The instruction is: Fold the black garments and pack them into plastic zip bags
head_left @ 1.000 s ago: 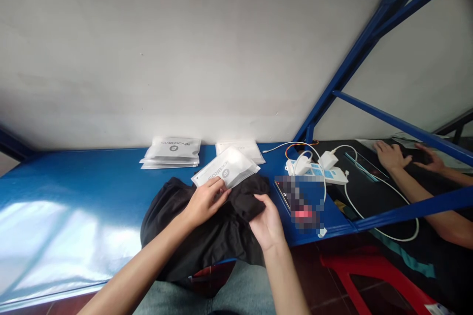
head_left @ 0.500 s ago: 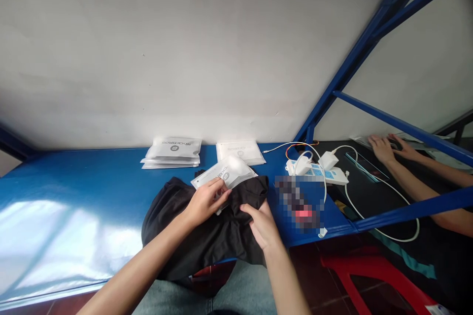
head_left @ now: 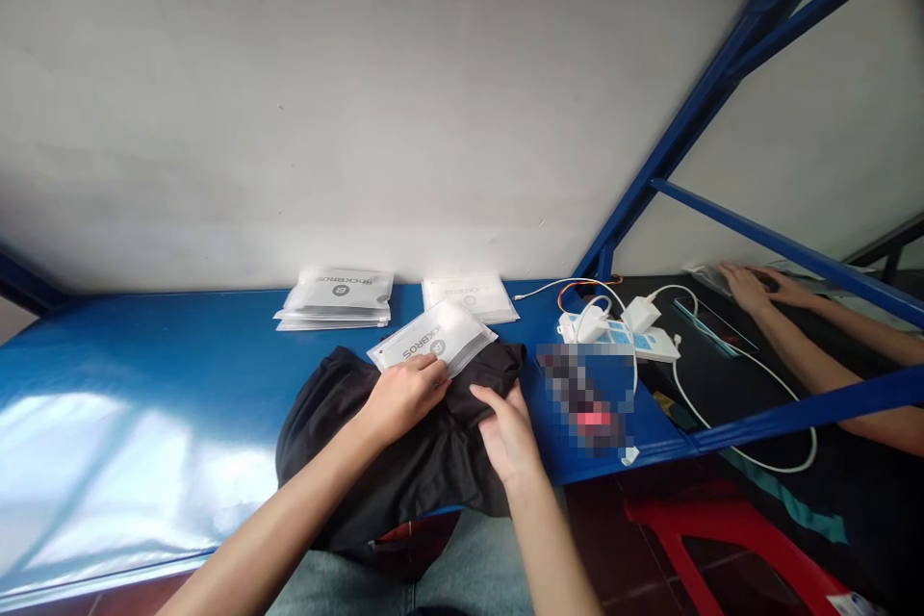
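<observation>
A black garment (head_left: 390, 467) lies bunched over the front edge of the blue tabletop (head_left: 217, 346). On its upper part rests a white translucent zip bag (head_left: 433, 337) printed with a logo. My left hand (head_left: 410, 395) is closed with its fingertips pinching the lower edge of this bag. My right hand (head_left: 506, 428) holds the garment's right side, thumb on top and the other fingers partly hidden by the cloth.
Two piles of similar bags, one left (head_left: 336, 294) and one right (head_left: 476, 296), lie by the wall. A power strip (head_left: 650, 342) with chargers and a pixelated item (head_left: 584, 399) are at the right. Beyond the blue frame (head_left: 679, 115) are another person's hands (head_left: 757, 284). A red stool (head_left: 714, 525) stands below.
The bag on the garment has shifted slightly left and lies flatter, its logo less covered. My left fingers have closed at its lower edge. The other person's hands moved slightly.
</observation>
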{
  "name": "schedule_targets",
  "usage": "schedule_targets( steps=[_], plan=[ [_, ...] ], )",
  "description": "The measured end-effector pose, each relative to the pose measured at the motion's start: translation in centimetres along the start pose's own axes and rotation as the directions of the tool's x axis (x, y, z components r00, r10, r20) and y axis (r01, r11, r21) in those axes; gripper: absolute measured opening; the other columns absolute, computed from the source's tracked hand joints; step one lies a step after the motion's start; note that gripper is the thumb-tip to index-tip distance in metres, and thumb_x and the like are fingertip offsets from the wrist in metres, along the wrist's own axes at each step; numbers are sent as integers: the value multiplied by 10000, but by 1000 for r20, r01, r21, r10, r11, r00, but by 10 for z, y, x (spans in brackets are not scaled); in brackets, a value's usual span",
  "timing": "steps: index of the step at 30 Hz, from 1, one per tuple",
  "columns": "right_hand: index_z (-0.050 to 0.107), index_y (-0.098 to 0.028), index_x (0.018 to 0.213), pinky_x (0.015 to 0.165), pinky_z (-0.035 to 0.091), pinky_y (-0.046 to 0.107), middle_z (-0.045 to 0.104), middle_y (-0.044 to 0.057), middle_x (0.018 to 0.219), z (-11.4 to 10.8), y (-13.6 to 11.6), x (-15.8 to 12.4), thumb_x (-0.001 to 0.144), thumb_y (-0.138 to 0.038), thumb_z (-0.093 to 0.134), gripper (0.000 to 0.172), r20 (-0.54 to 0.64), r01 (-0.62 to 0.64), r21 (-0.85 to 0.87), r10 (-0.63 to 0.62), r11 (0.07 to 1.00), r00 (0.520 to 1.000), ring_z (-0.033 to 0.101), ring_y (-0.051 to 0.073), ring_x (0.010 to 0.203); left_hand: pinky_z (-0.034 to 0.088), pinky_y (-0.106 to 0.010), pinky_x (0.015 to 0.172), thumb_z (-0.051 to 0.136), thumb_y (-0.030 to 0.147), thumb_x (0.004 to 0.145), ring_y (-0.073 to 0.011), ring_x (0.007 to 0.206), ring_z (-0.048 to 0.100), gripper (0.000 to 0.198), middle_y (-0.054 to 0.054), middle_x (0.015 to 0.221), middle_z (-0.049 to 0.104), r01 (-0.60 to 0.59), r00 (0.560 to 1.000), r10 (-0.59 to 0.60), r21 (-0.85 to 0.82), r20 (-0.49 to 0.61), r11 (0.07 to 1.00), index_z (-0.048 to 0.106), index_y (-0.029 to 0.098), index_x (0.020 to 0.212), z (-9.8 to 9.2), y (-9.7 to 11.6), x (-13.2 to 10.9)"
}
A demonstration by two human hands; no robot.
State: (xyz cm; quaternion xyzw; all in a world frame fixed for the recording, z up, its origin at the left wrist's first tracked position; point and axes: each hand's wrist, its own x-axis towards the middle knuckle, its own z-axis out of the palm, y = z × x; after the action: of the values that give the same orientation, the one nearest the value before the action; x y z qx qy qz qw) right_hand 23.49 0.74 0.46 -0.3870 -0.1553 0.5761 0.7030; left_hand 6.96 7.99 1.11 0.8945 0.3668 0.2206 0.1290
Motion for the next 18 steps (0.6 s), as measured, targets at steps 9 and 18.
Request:
schedule_targets(
  steps=[9,18],
  plan=[
    [709,-249,1122,982,564,402,806,22,1053,19,12,2,691,-105,785,460,51,-146,89,142,985,989,739,247,1056,441,-429,1154,525,312,1033,-272,1445,473,128,-119,1416,610,-91,986,30,-372,-167,924,599,209,1018,-5,3,-1],
    [690,-270,1068,1016,540,370,793,5,1059,34,31,27,687,-101,743,420,31,-56,133,52,990,998,717,215,1105,304,-537,1260,526,348,1032,-272,1533,355,145,-103,1543,543,-33,996,-9,-464,-90,885,597,223,1051,-3,2,-1]
  ],
)
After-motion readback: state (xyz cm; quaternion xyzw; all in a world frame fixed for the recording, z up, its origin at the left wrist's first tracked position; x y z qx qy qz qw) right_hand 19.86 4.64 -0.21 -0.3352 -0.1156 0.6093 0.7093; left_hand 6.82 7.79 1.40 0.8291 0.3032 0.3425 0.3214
